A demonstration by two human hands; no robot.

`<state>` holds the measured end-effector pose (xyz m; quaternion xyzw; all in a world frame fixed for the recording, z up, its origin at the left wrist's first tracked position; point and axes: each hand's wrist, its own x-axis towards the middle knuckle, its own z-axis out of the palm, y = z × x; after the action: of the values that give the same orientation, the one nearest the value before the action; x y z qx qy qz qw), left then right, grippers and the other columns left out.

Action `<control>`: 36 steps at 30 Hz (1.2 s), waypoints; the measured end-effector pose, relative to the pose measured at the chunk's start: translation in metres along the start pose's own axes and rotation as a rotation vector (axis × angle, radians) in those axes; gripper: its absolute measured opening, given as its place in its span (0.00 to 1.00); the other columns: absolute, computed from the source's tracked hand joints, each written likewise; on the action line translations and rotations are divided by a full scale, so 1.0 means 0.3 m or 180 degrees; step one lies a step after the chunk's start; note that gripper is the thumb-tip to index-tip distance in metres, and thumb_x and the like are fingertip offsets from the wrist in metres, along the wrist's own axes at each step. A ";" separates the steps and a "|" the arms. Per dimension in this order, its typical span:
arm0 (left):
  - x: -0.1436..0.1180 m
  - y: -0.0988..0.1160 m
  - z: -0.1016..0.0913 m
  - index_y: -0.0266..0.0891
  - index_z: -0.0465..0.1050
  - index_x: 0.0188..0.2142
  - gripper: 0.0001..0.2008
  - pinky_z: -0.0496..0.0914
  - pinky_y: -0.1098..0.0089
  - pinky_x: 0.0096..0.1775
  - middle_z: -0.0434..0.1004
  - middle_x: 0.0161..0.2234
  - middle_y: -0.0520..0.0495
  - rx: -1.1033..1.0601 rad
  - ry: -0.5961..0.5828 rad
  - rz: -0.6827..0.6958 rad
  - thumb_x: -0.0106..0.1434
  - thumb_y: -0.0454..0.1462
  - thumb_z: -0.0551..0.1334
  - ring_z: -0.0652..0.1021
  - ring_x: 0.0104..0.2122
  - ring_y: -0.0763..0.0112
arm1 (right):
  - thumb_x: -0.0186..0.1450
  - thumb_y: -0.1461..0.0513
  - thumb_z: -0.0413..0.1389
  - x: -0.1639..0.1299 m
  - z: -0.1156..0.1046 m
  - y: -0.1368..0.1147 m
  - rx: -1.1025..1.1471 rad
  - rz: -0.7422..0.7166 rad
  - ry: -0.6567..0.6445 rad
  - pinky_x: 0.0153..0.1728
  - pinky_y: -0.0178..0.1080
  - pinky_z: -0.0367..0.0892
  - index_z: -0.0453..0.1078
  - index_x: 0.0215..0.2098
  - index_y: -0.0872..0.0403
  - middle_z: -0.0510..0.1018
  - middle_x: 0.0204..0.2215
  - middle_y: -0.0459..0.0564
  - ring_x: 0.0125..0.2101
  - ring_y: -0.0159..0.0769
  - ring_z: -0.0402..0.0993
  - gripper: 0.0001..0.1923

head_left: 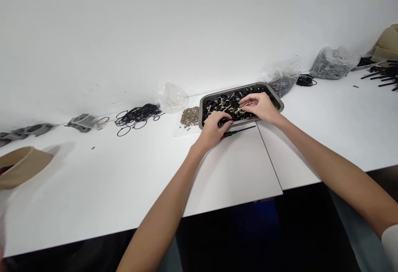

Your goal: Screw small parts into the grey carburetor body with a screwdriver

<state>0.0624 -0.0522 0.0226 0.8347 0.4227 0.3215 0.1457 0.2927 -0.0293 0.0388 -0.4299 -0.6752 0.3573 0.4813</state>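
A dark metal tray is filled with small black parts and brassy metal pieces. Over its right half, my right hand pinches a thin silvery metal pin between thumb and fingers. My left hand lies at the tray's near left rim, its fingers curled down over the black parts. Whatever those fingers hold is hidden. Just below the left hand, a screwdriver with a red and black handle rests on the table along the tray's front side.
Left of the tray lie a heap of small brass pieces, a clear plastic bag and black rubber rings. Bagged parts stand behind its right end. A beige bowl sits far left on the white table.
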 end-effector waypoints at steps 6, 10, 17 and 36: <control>0.000 -0.003 0.006 0.43 0.79 0.48 0.12 0.72 0.56 0.54 0.82 0.45 0.44 0.0166 -0.0043 0.0027 0.71 0.38 0.59 0.77 0.47 0.60 | 0.58 0.62 0.68 -0.005 0.008 -0.009 0.0195 0.0053 -0.0015 0.47 0.44 0.79 0.81 0.37 0.55 0.85 0.36 0.53 0.38 0.38 0.82 0.08; -0.005 0.002 0.009 0.43 0.79 0.48 0.14 0.72 0.55 0.54 0.81 0.46 0.44 0.0271 -0.0105 0.0090 0.72 0.38 0.56 0.77 0.48 0.59 | 0.58 0.64 0.67 -0.008 0.020 -0.010 -0.0030 -0.0036 -0.0064 0.48 0.44 0.78 0.81 0.35 0.55 0.85 0.34 0.52 0.36 0.37 0.81 0.06; -0.002 -0.001 0.013 0.42 0.76 0.55 0.16 0.72 0.54 0.55 0.82 0.48 0.43 0.0319 -0.0116 0.0052 0.72 0.38 0.57 0.77 0.50 0.58 | 0.58 0.64 0.67 -0.015 0.030 -0.017 0.0010 0.0098 -0.0204 0.35 0.40 0.76 0.81 0.34 0.55 0.82 0.28 0.50 0.29 0.35 0.79 0.05; 0.017 0.009 -0.009 0.40 0.83 0.36 0.05 0.74 0.64 0.43 0.82 0.33 0.47 -0.0732 0.0176 -0.0494 0.60 0.34 0.68 0.79 0.35 0.66 | 0.60 0.58 0.67 -0.028 0.084 -0.011 0.0553 -0.0136 -0.0301 0.45 0.45 0.79 0.81 0.37 0.54 0.85 0.36 0.51 0.32 0.35 0.79 0.10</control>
<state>0.0644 -0.0498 0.0282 0.7681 0.4502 0.3784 0.2531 0.2691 -0.0401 0.0318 -0.3548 -0.6727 0.4240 0.4918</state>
